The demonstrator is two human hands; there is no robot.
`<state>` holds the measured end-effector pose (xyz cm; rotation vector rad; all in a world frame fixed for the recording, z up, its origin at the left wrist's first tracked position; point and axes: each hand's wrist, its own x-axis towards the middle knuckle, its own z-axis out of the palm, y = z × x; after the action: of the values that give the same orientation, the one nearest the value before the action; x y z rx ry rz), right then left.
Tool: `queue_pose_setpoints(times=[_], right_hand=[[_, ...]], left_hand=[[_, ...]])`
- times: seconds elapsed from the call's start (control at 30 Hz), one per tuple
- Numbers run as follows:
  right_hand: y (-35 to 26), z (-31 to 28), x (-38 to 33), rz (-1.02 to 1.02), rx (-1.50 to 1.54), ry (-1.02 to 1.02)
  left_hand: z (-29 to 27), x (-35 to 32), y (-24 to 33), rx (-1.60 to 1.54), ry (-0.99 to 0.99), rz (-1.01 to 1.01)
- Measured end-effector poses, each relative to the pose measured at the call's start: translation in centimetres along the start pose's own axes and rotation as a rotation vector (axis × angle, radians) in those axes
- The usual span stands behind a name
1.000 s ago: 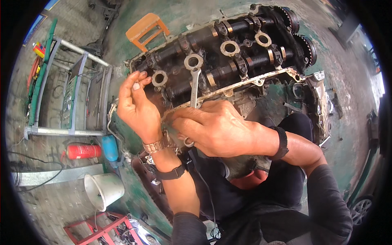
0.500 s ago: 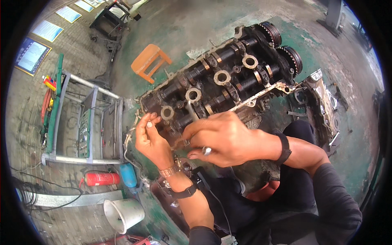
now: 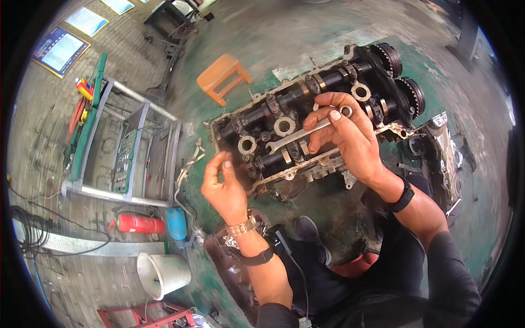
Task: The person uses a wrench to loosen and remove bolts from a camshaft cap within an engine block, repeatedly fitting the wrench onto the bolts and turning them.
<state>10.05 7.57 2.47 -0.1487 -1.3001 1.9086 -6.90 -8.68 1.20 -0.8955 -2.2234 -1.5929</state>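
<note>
In my right hand (image 3: 350,136) is a combination wrench (image 3: 303,134), gripped near its ring end. Its open jaw points left, over the near side of an engine cylinder head (image 3: 257,117). Dark camshafts, pale round rings and two toothed sprockets (image 3: 410,97) show on that head. My left hand (image 3: 224,188) is raised beside the head's near left corner, with thumb and fingertips drawn together. Whatever lies between those fingertips is too small to make out.
An orange wooden stool (image 3: 223,76) stands behind the head. To the left are a metal tool cart (image 3: 145,98), a red fire extinguisher (image 3: 141,223) and a white bucket (image 3: 164,273). A metal engine cover (image 3: 440,156) lies at the right. My shoe (image 3: 307,229) is below the head.
My right hand has risen and moved right, away from my left hand, and the wrench now shows lengthwise. My left hand remains pinched. The whole view has shifted a little.
</note>
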Motion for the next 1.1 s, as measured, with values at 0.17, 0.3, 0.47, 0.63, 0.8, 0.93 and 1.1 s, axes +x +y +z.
queue_pose_setpoints(times=[0.17, 0.3, 0.47, 0.63, 0.8, 0.93, 1.1], right_hand=[[1.4, 1.5, 0.0, 0.08, -0.042, -0.031], [2.1, 1.7, 0.2, 0.097, -0.008, -0.04], [2.7, 2.1, 0.3, 0.105, 0.025, -0.042], [3.1, 2.2, 0.6, 0.076, 0.037, -0.044], [3.4, 2.1, 0.9, 0.084, 0.035, -0.061], [3.4, 2.1, 1.4, 0.1, 0.025, -0.099], [2.4, 1.7, 3.3, 0.179, -0.069, -0.135]], left_hand=[[0.0, -0.3, -0.6, -0.159, -0.037, -0.042], [0.4, -0.6, 0.1, -0.179, -0.055, -0.059], [0.4, -0.6, -0.2, -0.136, -0.072, 0.015], [0.3, -0.5, -0.5, -0.112, -0.044, 0.038], [0.7, -0.5, -0.9, -0.144, -0.049, 0.055], [0.6, -0.6, -0.5, -0.114, -0.045, 0.075], [0.6, -0.5, -0.1, -0.111, -0.041, 0.071]])
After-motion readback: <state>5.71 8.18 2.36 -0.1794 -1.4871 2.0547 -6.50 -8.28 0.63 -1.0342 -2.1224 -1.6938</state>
